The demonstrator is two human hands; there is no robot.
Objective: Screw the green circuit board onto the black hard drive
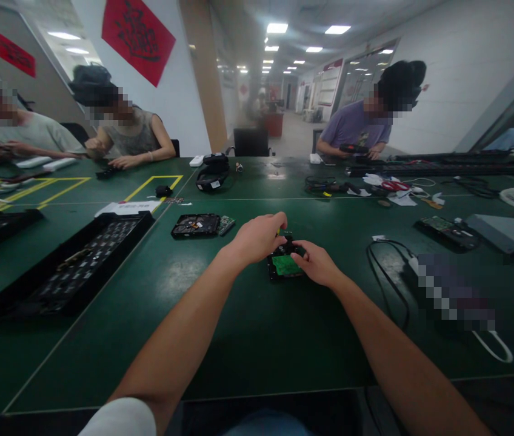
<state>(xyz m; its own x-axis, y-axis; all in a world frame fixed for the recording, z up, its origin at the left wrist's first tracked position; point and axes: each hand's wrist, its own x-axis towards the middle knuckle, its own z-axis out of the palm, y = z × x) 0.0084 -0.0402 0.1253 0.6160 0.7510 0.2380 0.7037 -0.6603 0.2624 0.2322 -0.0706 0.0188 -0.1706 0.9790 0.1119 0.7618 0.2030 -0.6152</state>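
Note:
A hard drive (284, 266) with a green circuit board facing up lies on the table in front of me. My left hand (261, 237) is closed above its far left side, gripping a slim tool with a yellow part (279, 231), mostly hidden by the fingers. My right hand (318, 262) holds the drive's right side, thumb by the board and index finger reaching to a small black piece at the far edge. To the left, another drive (194, 226) lies beside a loose circuit board (226, 225).
A long black tray (70, 266) with small parts stands at left. At right lie a cable (405, 290), another drive (447, 232), a grey metal box (509, 233) and a blurred-out object (454, 293). Black pouches (211, 175) sit farther back. Several people sit across the green table (248, 345).

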